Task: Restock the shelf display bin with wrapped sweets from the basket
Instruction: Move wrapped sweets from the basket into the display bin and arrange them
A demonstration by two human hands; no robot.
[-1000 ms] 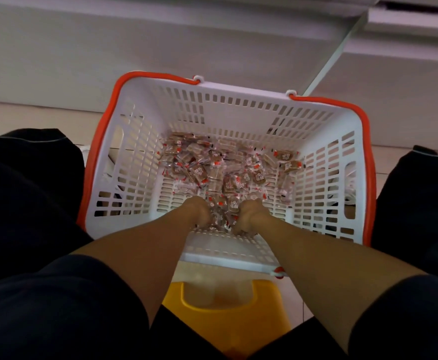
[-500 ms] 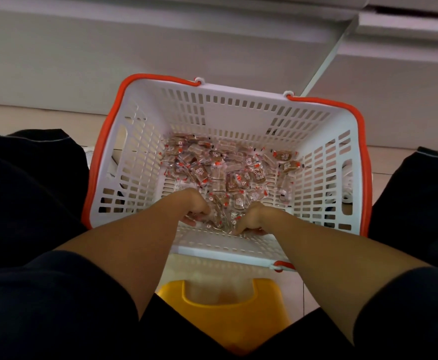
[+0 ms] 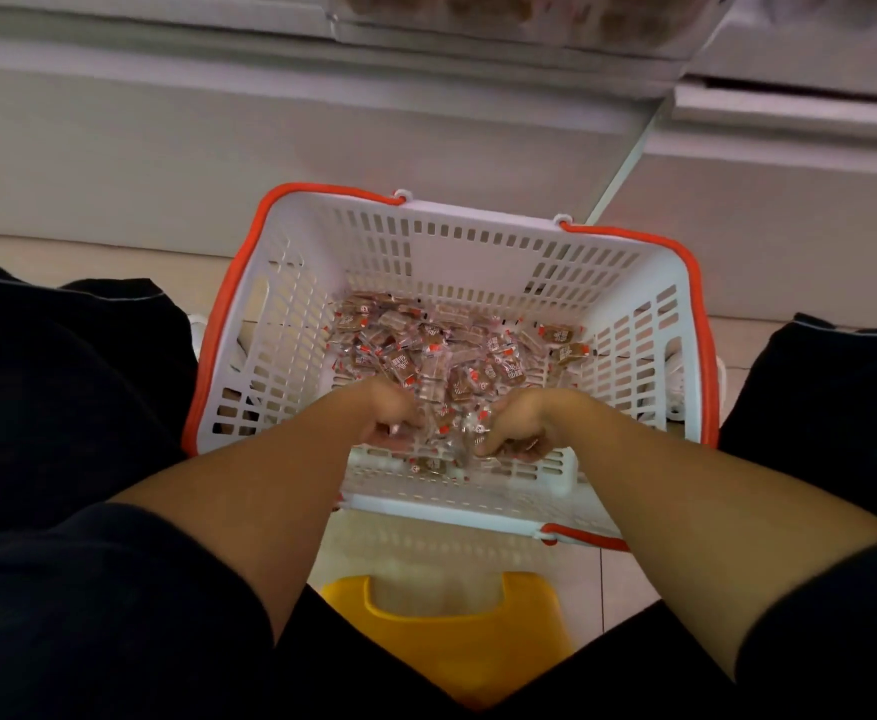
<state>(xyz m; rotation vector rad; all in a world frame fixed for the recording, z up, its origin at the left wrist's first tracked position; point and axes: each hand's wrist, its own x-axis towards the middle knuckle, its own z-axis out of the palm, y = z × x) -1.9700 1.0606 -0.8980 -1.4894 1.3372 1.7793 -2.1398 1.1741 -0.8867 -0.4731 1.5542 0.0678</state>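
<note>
A white slotted basket (image 3: 441, 241) with an orange rim stands on the floor between my knees. Its bottom is covered with several small brown sweets in clear wrappers with red marks (image 3: 452, 356). Both my hands are down inside its near end. My left hand (image 3: 387, 420) has its fingers curled round a clump of wrapped sweets, and my right hand (image 3: 516, 426) likewise grips a clump; between them they hold a bunch of sweets just above the basket floor. At the top edge, blurred, is a clear shelf display bin (image 3: 519, 18) with brown sweets inside.
A white shelf base (image 3: 218, 122) runs behind the basket, with a second unit (image 3: 789, 174) at the right. A yellow stool (image 3: 452, 631) is under me. My dark-clothed knees (image 3: 62, 381) flank the basket. Tiled floor lies beneath.
The camera tilted up, bringing the shelf bin into view. Both hands have drawn back toward the near wall of the basket and lifted slightly, closing round a bunch of sweets.
</note>
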